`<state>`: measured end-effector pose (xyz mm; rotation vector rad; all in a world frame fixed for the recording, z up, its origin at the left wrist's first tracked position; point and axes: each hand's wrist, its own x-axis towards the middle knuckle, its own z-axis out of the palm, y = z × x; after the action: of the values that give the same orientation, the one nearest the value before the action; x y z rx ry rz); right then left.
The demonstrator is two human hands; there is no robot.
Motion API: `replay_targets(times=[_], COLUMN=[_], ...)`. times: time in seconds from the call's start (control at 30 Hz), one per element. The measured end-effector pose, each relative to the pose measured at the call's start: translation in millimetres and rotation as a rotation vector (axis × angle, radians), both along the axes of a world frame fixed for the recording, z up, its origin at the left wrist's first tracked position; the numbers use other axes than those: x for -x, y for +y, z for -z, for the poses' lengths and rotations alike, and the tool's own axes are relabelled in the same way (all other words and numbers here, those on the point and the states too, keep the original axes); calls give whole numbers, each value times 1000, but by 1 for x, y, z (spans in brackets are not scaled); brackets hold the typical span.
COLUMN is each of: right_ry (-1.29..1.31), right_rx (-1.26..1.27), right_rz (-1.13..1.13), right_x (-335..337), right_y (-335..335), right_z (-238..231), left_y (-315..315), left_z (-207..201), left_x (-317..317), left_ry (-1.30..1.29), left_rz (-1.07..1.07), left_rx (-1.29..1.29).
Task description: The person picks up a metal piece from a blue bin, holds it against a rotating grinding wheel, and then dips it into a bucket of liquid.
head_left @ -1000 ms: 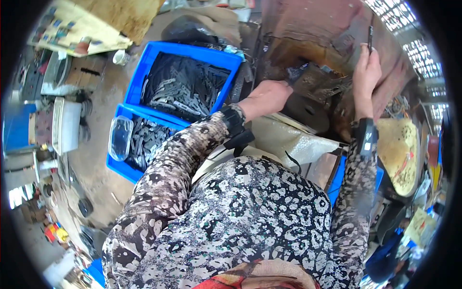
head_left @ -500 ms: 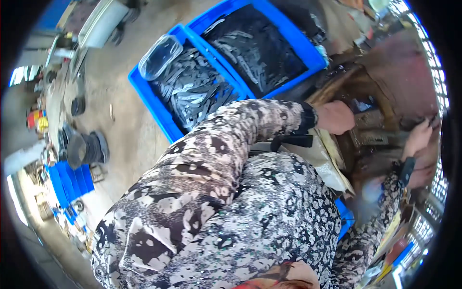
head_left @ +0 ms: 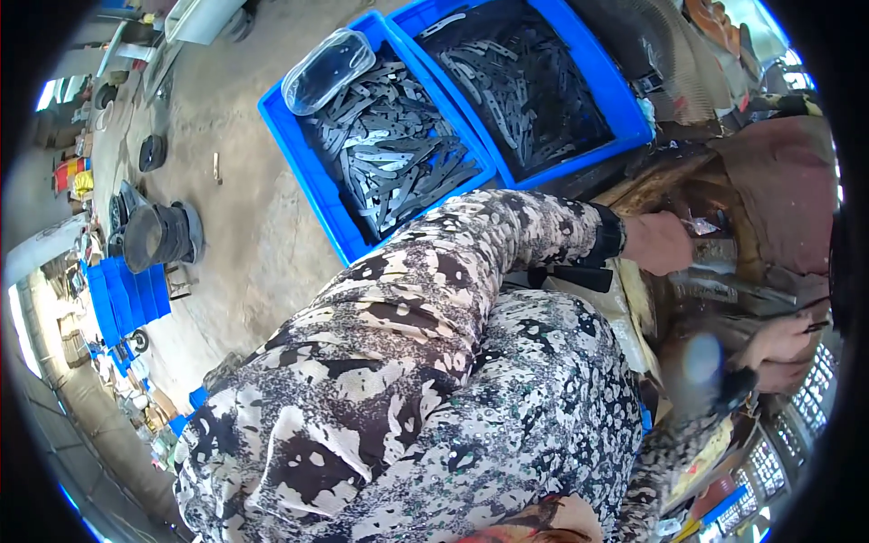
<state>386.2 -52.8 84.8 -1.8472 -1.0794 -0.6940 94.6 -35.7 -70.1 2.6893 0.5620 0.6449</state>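
The thin, flat strips (head_left: 398,154) — grey to near-black — lie loose and crisscrossed in two side-by-side blue bins (head_left: 303,176). A worn, brown-edged recess (head_left: 661,181) sits around the left hand (head_left: 659,242), dark inside, with a shiny scrap (head_left: 706,224) near the fingers.

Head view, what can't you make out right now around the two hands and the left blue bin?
All in the head view:
- Left hand: fingertips and anything in its grip, hidden behind the hand itself.
- Right hand: its grip, blurred near the right edge.
- Left blue bin: part of its near rim, hidden by the left sleeve.
- Dark strips: lower layers, covered by upper ones.
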Motion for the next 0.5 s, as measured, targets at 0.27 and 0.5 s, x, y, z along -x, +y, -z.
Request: replay_targets(times=[0.27, 0.5], right_ry=[786, 524], right_rx=[230, 477], right_rz=[-509, -276], right_x=[27, 45], right_y=[-120, -145], right_z=[129, 152], left_y=[0, 5], left_z=[-33, -62], left_x=[14, 11], left_ry=[-28, -189], left_rz=[86, 142], left_rx=[-24, 53])
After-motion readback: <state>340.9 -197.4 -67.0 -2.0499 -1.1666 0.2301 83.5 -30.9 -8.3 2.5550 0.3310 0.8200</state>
